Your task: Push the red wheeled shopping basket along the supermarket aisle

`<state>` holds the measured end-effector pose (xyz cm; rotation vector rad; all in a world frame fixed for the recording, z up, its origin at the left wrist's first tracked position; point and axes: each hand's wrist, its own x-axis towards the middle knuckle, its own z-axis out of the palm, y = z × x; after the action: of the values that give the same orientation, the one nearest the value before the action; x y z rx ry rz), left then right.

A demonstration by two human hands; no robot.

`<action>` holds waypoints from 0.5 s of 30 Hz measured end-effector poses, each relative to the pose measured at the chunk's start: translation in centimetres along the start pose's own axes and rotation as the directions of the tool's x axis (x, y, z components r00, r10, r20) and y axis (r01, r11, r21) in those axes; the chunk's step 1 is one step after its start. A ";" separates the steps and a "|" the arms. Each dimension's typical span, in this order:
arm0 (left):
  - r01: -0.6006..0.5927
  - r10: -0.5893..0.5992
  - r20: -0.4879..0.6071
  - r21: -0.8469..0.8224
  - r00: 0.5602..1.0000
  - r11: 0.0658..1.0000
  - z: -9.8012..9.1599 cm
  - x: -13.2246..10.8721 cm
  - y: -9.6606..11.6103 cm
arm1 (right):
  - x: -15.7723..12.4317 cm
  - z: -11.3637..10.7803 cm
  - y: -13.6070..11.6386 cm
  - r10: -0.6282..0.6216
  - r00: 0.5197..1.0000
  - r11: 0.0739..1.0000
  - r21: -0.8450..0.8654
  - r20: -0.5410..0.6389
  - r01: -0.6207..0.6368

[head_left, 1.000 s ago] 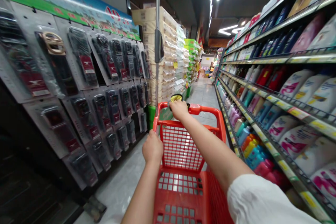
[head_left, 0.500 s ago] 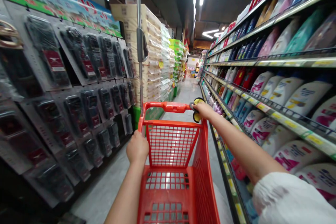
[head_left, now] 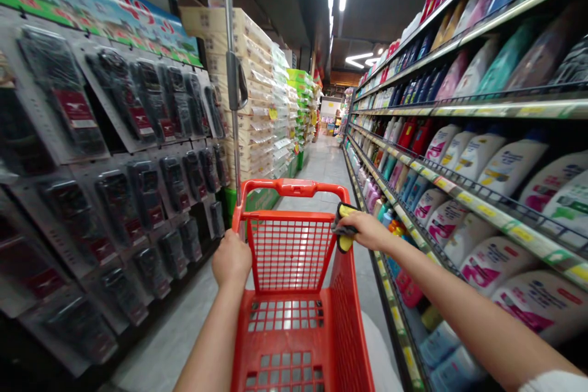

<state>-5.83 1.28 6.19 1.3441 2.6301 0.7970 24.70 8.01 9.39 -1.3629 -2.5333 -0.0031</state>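
And it's my L hand (head_left: 232, 259) wrapped round the L rim of the red cart (head_left: 291, 338), basket just R of that grip! R hand (head_left: 365, 229) has a yellow-and-black cloth (head_left: 348, 211) in its fingers, at the cart's R rim. Bottles (head_left: 512, 162) on shelves R of my R hand, dark pkgs (head_left: 122, 202) hanging L of my L, stacked boxes (head_left: 248, 73) ahead, beyond L grip.

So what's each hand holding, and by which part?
Left hand: the red cart, by its left rim. Right hand: a yellow-grey cloth, by its bunched middle.
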 end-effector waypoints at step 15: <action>-0.005 0.005 -0.004 0.007 1.000 1.000 0.1 0.2 -0.6 | 13.6 2.3 -2.1 0.361 0.918 0.932 0.033 -0.164 -0.360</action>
<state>-6.37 1.13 5.85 1.3535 2.6361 0.7924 15.30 18.25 10.61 -1.7310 -2.1131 -0.0421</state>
